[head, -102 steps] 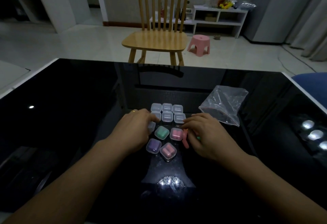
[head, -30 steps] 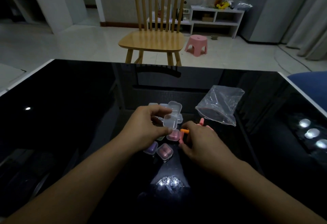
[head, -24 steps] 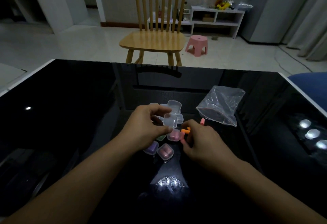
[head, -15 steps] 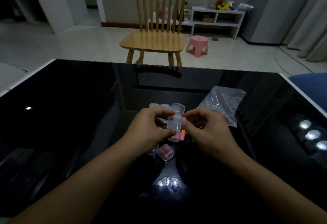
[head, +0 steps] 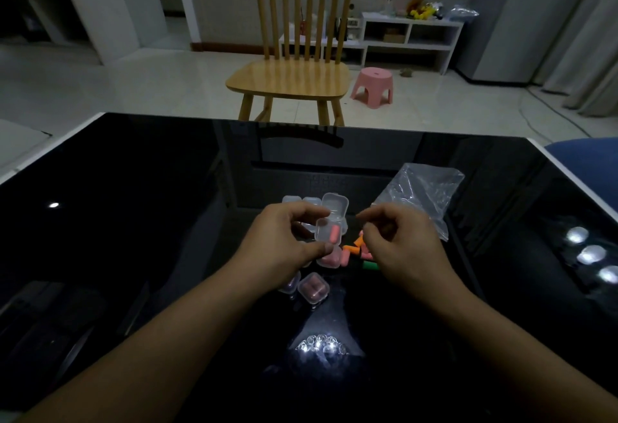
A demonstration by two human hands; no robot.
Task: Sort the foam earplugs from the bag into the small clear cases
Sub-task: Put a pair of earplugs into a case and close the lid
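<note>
Earplug newly seated in the open case, right hand drawing away empty.

Half a second ago the right hand (head: 401, 248) had its fingertips at the mouth of the small clear hinged plastic case (head: 329, 230); now one pink foam earplug (head: 333, 233) lies inside it, and that hand has pulled back to the right, its fingers curled with nothing visible between them. The left hand (head: 284, 242) pinches the case between thumb and fingers above the glossy black table (head: 133, 222), lid tipped up behind. Loose orange, pink and green foam earplugs (head: 359, 252) lie on the table just below the case, beside the already filled cases (head: 313, 287), with empty clear cases (head: 302, 201) behind and the crumpled clear plastic bag (head: 421, 195) to the right. Judging by the filled cases, this one probably needs a second plug before it is closed.
</note>
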